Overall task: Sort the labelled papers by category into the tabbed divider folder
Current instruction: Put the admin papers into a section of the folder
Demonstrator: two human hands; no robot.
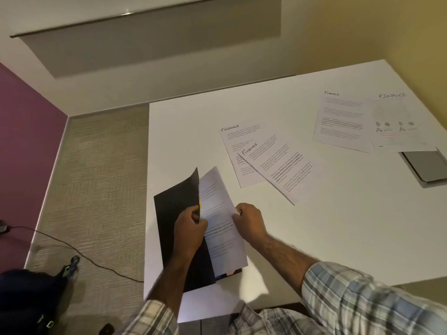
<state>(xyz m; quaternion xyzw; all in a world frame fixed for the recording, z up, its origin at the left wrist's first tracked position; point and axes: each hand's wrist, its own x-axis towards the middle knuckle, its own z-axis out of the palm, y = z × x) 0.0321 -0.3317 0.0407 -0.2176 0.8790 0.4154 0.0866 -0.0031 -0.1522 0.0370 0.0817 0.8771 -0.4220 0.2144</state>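
Observation:
A black tabbed divider folder (173,213) lies near the white table's left front corner, its cover lifted. My left hand (188,228) grips the cover and the coloured tabs at its edge. My right hand (249,223) pinches the right edge of a printed sheet (220,213) that lies partly inside the open folder. Two overlapping papers headed FINANCE (242,151) (285,168) rest in the middle of the table. Two more FINANCE papers (341,122) (396,124) lie side by side at the far right.
A grey laptop or tablet (428,165) sits at the table's right edge, partly under the rightmost paper. The white table (338,226) ends on the left above carpet, where a black cable (72,247) and a dark bag (31,301) lie.

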